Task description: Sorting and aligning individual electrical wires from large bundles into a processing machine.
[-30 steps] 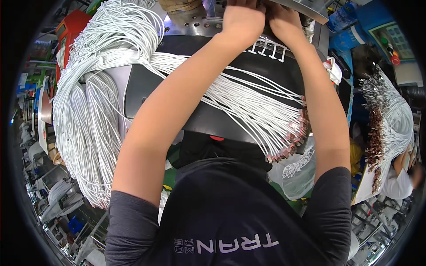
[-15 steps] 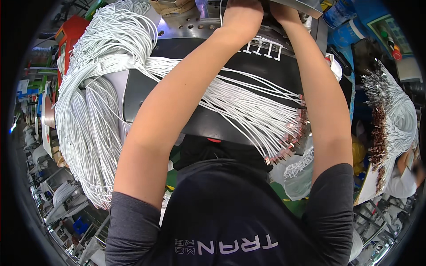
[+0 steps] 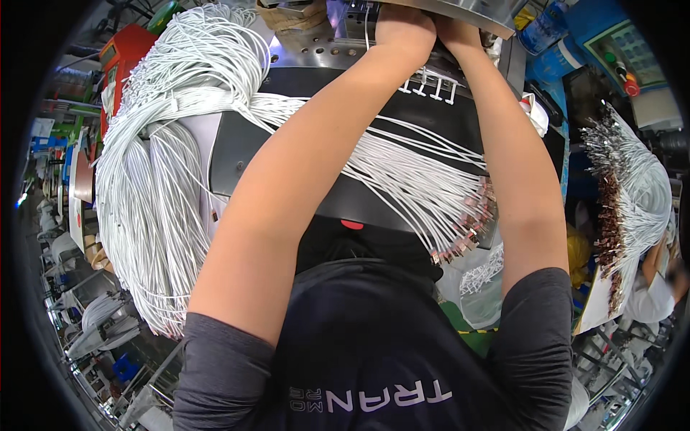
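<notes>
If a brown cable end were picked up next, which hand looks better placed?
Probably the right hand: its forearm runs just beside the brown cable ends, whereas the left forearm crosses the white cables farther left.

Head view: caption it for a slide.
Left hand and right hand at a metal machine, beyond white cables fanned across a black board.

This looks like a factory workshop to me: white cables (image 3: 162, 215) lie in thick bundles across a black tabletop (image 3: 237, 151), a drilled metal plate (image 3: 313, 53) lies beyond, and rightward I see a button panel (image 3: 636, 54), a second cable bundle (image 3: 642, 208) and another worker (image 3: 649, 298).
</notes>
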Motion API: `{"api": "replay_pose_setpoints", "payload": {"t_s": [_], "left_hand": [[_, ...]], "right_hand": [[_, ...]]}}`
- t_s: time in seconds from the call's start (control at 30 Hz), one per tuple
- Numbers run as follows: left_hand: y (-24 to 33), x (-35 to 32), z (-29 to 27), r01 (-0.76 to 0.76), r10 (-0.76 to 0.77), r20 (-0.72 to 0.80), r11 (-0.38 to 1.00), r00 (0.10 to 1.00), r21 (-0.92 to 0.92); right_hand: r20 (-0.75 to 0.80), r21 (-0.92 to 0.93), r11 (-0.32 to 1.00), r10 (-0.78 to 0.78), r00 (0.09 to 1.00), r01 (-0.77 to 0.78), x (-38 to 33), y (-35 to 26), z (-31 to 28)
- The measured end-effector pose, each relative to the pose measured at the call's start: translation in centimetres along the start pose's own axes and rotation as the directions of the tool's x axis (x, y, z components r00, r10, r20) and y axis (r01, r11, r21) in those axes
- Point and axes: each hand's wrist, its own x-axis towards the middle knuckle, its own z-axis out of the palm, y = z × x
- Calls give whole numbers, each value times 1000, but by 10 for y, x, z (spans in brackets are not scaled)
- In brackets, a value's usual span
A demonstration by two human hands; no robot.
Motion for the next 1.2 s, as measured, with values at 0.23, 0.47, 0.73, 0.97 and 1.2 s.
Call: {"api": "replay_pose_setpoints", "payload": {"t_s": [0.23,0.47,0.73,0.97,1.2], "left_hand": [[-40,-50,-75,2,-4,79,1000,997,25],[-48,-46,-43,-52,61,-57,988,997,143],[-54,-48,-35,-60,73,-57,978,996,202],[-54,-89,-37,-113,70,-332,987,941,-113],[-80,-359,-193,740,154,740,-333,654,-585]], "right_hand": [[401,-22,958,-253,880,286,-39,-78,-58],[324,-126,928,-296,899,351,-38,-86,-50],[456,-397,918,179,872,19,-47,-82,-44],[384,-117,989,131,914,-93,-59,-85,-105],[-335,38,777,603,724,-629,-252,-65,-340]]}}
